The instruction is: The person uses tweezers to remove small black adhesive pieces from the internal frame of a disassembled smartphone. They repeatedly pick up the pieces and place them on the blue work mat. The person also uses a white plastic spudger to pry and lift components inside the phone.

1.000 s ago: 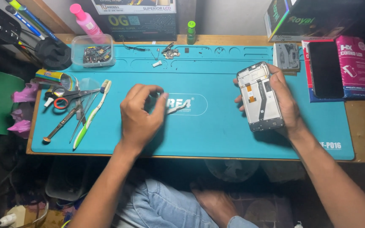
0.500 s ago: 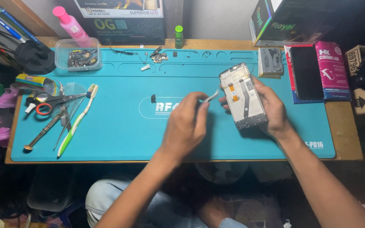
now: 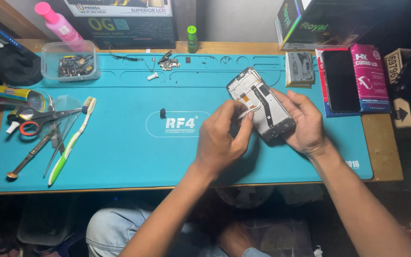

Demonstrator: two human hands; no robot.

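Phone frame (image 3: 261, 102) sits in my right hand (image 3: 300, 121), and my left hand (image 3: 224, 138) has now moved onto it, fingers pinching a small white tool (image 3: 244, 113).

The teal mat (image 3: 120, 157) is lit evenly and brightly from above, with no strong glare seen on it. Soft shadows are thrown toward the near edge beneath the left hand (image 3: 222, 138) and the right hand (image 3: 303, 123). Beyond the surface (image 3: 381, 162) the light falls off sharply: the near area under it and the far right corner are left almost black. A faint sheen is shown on the dark screen (image 3: 341, 81) at the right. Focus is held sharp across the middle; slight softness is noticed toward the corners.
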